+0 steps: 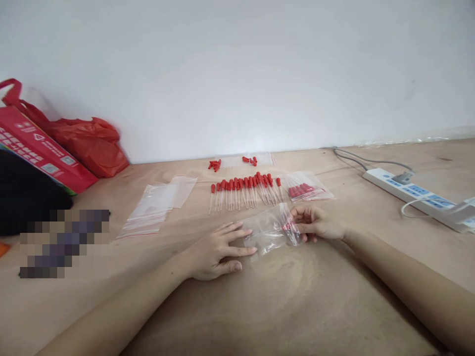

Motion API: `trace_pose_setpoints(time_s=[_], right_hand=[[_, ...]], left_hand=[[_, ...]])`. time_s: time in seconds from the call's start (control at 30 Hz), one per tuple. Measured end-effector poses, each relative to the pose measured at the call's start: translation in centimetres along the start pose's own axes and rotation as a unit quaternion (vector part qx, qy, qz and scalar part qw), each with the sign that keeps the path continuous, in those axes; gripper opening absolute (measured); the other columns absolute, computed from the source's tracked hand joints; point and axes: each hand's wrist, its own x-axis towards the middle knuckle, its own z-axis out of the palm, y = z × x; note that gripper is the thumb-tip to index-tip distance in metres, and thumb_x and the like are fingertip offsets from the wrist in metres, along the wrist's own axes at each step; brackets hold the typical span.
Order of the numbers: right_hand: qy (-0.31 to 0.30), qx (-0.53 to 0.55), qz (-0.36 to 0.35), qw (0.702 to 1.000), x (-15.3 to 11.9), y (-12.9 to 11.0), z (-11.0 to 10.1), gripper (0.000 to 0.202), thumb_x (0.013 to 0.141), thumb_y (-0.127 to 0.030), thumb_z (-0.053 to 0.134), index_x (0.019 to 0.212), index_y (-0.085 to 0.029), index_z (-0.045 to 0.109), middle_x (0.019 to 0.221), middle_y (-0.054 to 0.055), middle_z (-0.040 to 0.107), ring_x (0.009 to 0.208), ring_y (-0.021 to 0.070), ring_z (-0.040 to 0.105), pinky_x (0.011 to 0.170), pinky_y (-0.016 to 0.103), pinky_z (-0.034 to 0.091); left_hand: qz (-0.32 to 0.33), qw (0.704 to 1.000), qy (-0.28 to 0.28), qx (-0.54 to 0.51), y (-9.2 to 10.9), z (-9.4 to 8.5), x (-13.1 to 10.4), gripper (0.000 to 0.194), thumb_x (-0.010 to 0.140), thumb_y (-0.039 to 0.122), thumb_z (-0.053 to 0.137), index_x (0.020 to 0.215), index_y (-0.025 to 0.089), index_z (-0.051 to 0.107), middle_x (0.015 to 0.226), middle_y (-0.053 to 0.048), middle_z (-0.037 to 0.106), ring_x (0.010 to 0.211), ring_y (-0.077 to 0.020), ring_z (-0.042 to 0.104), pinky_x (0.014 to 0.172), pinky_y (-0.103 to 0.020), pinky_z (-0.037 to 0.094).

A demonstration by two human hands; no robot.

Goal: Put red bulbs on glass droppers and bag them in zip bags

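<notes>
A clear zip-lock bag [267, 232] lies on the wooden table between my two hands. My left hand [218, 249] is spread flat, its fingertips touching the bag's left end. At the bag's right end, my right hand [315, 223] pinches the plastic, and something red shows by its fingers, partly hidden. Just beyond, a row of droppers [245, 190] with red rubber bulbs and clear stems lies side by side. To the right of the row is another zip-lock bag [306, 187] with several red-bulbed droppers inside.
Flat zip-lock bags [156, 202] lie at left. Loose red bulbs [214, 165] and more clear plastic [233, 160] sit near the wall. A power strip [419, 195] with cables stands at right; a red bag [89, 143] and a blurred-out object [65, 244] are at left.
</notes>
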Motion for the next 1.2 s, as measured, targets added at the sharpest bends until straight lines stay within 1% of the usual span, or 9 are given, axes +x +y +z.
trace_pose_setpoints(time_s=[0.2, 0.37, 0.53, 0.6, 0.8, 0.93, 1.03, 1.13, 1.2], right_hand=[[0.021, -0.011, -0.016, 1.0, 0.6, -0.1, 0.2, 0.03, 0.067, -0.04, 0.066, 0.081, -0.015, 0.057, 0.066, -0.001, 0.059, 0.042, 0.0028, 0.047, 0.033, 0.014, 0.03], [0.025, -0.025, -0.013, 0.999, 0.7, -0.3, 0.3, 0.032, 0.066, -0.042, 0.065, 0.081, -0.015, 0.059, 0.06, -0.002, 0.058, 0.043, 0.0043, 0.047, 0.036, 0.016, 0.03], [0.025, 0.0, -0.009, 1.0, 0.8, -0.1, 0.8, 0.037, 0.054, -0.034, 0.075, 0.078, -0.015, 0.054, 0.061, -0.002, 0.059, 0.047, 0.0062, 0.049, 0.04, 0.017, 0.032], [0.045, 0.017, 0.005, 0.999, 0.8, 0.0, 0.8, 0.04, 0.051, -0.028, 0.077, 0.078, -0.017, 0.049, 0.062, -0.004, 0.058, 0.047, 0.0059, 0.048, 0.04, 0.017, 0.033], [0.081, 0.089, 0.066, 0.991, 0.2, 0.1, -0.5, 0.041, 0.054, -0.019, 0.072, 0.081, -0.02, 0.042, 0.059, -0.006, 0.055, 0.049, 0.0082, 0.053, 0.049, 0.024, 0.045], [0.111, 0.052, 0.109, 0.986, -0.2, -0.2, -1.3, 0.037, 0.056, -0.013, 0.067, 0.083, -0.02, 0.043, 0.057, -0.005, 0.055, 0.048, 0.0103, 0.055, 0.046, 0.024, 0.045], [0.108, 0.015, 0.099, 0.989, -0.3, -0.5, -1.4, 0.028, 0.059, -0.019, 0.067, 0.081, -0.019, 0.049, 0.058, -0.004, 0.055, 0.045, 0.0084, 0.052, 0.041, 0.021, 0.042], [0.074, -0.023, 0.089, 0.993, -0.4, -0.7, -1.3, 0.02, 0.065, -0.029, 0.065, 0.079, -0.017, 0.057, 0.053, -0.004, 0.053, 0.041, 0.0061, 0.048, 0.039, 0.02, 0.038], [0.054, -0.048, 0.084, 0.994, -0.4, -0.7, -1.1, 0.021, 0.066, -0.033, 0.065, 0.079, -0.017, 0.061, 0.048, -0.005, 0.051, 0.039, 0.0059, 0.045, 0.037, 0.019, 0.035]], left_hand=[[-0.002, 1.0, -0.001, -0.016, 0.0, -0.1, 0.0, 0.048, 0.085, 0.045, 0.045, 0.13, 0.034, 0.034, 0.142, 0.001, 0.025, 0.132, -0.0266, 0.015, 0.105, -0.047, 0.018], [-0.005, 1.0, -0.015, -0.014, 0.1, -0.1, 0.0, 0.051, 0.085, 0.045, 0.043, 0.133, 0.031, 0.029, 0.14, 0.001, 0.029, 0.132, -0.0257, 0.013, 0.106, -0.046, 0.016], [-0.006, 1.0, -0.027, 0.007, 0.3, -0.4, 0.3, 0.05, 0.087, 0.042, 0.04, 0.134, 0.028, 0.028, 0.138, 0.002, 0.033, 0.132, -0.0248, 0.014, 0.106, -0.045, 0.016], [-0.002, 1.0, -0.026, 0.011, 0.4, -0.5, 0.4, 0.048, 0.088, 0.04, 0.039, 0.134, 0.028, 0.029, 0.137, 0.001, 0.034, 0.131, -0.0244, 0.015, 0.106, -0.045, 0.017], [0.004, 1.0, -0.02, 0.016, 0.5, -0.7, 0.5, 0.045, 0.089, 0.038, 0.038, 0.132, 0.026, 0.032, 0.135, 0.0, 0.037, 0.131, -0.0239, 0.018, 0.106, -0.045, 0.017], [0.006, 1.0, -0.014, 0.006, 0.3, -0.6, 0.4, 0.046, 0.088, 0.038, 0.04, 0.133, 0.027, 0.031, 0.136, 0.0, 0.036, 0.131, -0.0239, 0.018, 0.106, -0.045, 0.017], [0.004, 1.0, -0.013, -0.006, 0.2, -0.5, 0.3, 0.046, 0.088, 0.038, 0.041, 0.132, 0.029, 0.032, 0.136, 0.001, 0.035, 0.131, -0.0236, 0.017, 0.106, -0.045, 0.017], [-0.004, 1.0, -0.007, -0.011, 0.1, -0.4, 0.2, 0.044, 0.087, 0.039, 0.041, 0.13, 0.029, 0.036, 0.137, 0.001, 0.036, 0.131, -0.0235, 0.017, 0.106, -0.045, 0.018], [-0.008, 1.0, 0.004, -0.01, 0.2, -0.4, 0.2, 0.043, 0.086, 0.04, 0.043, 0.128, 0.029, 0.039, 0.137, 0.0, 0.035, 0.131, -0.0241, 0.017, 0.105, -0.045, 0.019]])
